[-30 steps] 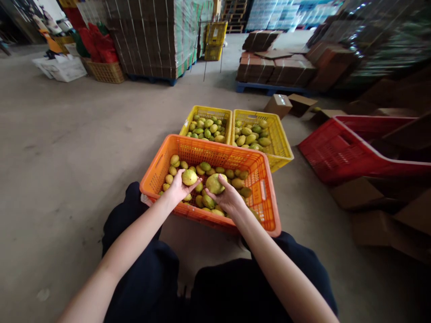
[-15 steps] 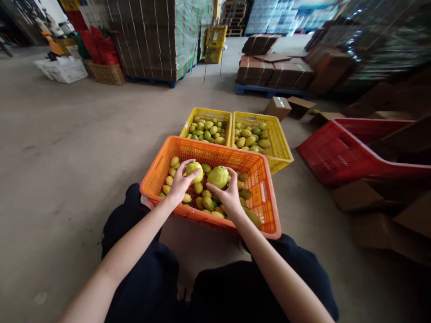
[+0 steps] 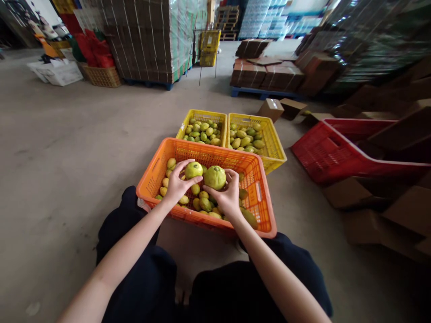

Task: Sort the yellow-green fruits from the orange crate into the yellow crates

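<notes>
My left hand [image 3: 178, 181] grips a small yellow-green fruit [image 3: 194, 170] between thumb and fingers. In my right hand [image 3: 230, 195] is a larger, bumpy green fruit [image 3: 215, 178]. The two fruits are held side by side over an orange crate [image 3: 267, 193], with a narrow gap between them. Inside the crate lie several yellow and green fruits [image 3: 205, 204], partly hidden by my hands.
Beyond the orange crate stand two yellow crates [image 3: 274, 142] of similar fruits. A red crate [image 3: 313, 152] is at the right, with cardboard boxes [image 3: 348, 193] beside it. Stacked flat cardboard [image 3: 266, 74] and a wrapped pallet load [image 3: 144, 40] stand farther back.
Both fruits have turned slightly in my hands, and their ends now face more toward me. The whole view has shifted a little, so the crates appear farther left.
</notes>
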`<state>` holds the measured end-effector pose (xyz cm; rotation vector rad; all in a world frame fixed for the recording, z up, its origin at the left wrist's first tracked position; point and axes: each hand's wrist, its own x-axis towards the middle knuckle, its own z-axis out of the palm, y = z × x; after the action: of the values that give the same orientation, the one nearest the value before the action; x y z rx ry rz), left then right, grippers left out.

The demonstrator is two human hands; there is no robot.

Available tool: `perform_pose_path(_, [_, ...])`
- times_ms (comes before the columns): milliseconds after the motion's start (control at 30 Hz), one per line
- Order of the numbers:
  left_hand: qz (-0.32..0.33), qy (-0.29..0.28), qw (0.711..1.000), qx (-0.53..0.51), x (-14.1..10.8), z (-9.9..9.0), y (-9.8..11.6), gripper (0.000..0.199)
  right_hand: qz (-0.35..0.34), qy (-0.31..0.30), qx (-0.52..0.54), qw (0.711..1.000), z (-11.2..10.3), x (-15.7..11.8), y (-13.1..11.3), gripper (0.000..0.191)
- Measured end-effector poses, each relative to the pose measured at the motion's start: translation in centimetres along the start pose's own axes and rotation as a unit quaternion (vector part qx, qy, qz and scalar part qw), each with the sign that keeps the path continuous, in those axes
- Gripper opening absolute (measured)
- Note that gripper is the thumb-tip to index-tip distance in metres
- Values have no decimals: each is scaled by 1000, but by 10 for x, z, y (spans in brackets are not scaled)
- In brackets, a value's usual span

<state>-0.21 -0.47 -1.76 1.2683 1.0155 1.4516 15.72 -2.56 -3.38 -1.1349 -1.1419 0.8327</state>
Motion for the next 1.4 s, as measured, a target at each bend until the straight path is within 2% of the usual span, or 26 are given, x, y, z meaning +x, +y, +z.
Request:
perform_pose_path(67, [-71,-1,991,-112,3,0,1,49,56,-20,47,997,-1,1,-2,64])
perform_pose_path(133, [-131,-14,970,-204,5,-1,3,48,95,-33,88,991,-1,2,-3,63])
perform_pose_path(300, [-201,-32,933,-296,7,-2,6,48,123,-29,141,982,1,3,-4,65])
perform_pose_path(467, [-220,-4,921,-320,7,-3,4,45,118,-33,148,981,0,4,-2,67])
perform_pose_path(800, [-224,-20,922,-314,7,-5,6,42,120,-53,154,979,-3,4,-3,70])
perform_pose_path(1067, [-269,21,905,-329,7,-2,7,18,144,-59,177,972,-1,1,-10,72])
perform_pose_path(1133, [-282,25,902,-326,7,-1,7,16,163,-65,183,967,-1,0,-12,70])
perform_pose_path(1233, [-292,25,898,-329,7,2,8,21,225,-92,204,948,-2,-1,-14,62])
perform_pose_path(1300, [-289,54,893,-340,7,3,8,20,264,-115,225,931,-2,0,-15,54])
perform_pose_path(1400, [-296,90,874,-374,7,2,9,19,287,-136,243,917,-1,1,-14,49])
